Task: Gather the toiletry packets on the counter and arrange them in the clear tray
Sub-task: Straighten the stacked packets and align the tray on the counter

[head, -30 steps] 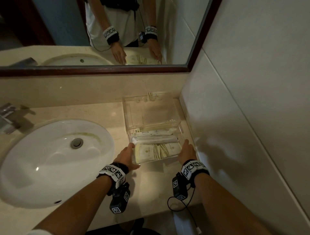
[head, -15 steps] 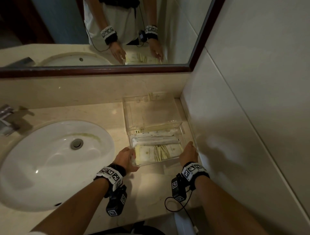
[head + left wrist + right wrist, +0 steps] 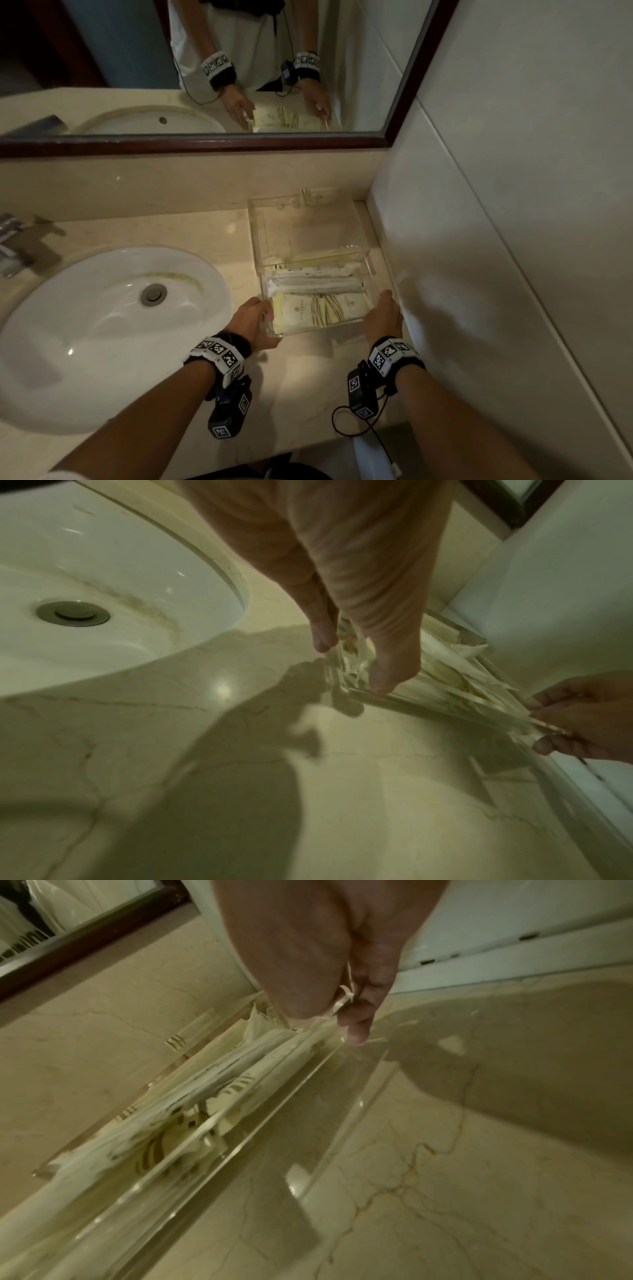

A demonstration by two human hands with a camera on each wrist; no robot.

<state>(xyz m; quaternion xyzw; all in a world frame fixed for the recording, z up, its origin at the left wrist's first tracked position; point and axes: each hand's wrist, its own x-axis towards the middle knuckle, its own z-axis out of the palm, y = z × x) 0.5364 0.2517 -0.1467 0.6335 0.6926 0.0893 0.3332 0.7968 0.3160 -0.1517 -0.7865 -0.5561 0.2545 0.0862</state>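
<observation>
1. Counter: pale marble, with a white sink at left and a mirror along the far wall.
2. Clear holder: an open-fronted acrylic box at the far right corner; one striped packet stands behind it, outside the tray.
3. Clear tray: sits partly inside the holder, its near end projecting toward the viewer.
4. Toiletry packets: lie flat in rows inside the tray, cream and white; gathering appears nearly complete, and what seems left is seating the tray and perhaps the stray packet.
5. Left hand: thumb and fingers pinch the tray's near-left corner.
6. Right hand: thumb and fingers pinch the near-right corner, just beside the wall.
</observation>
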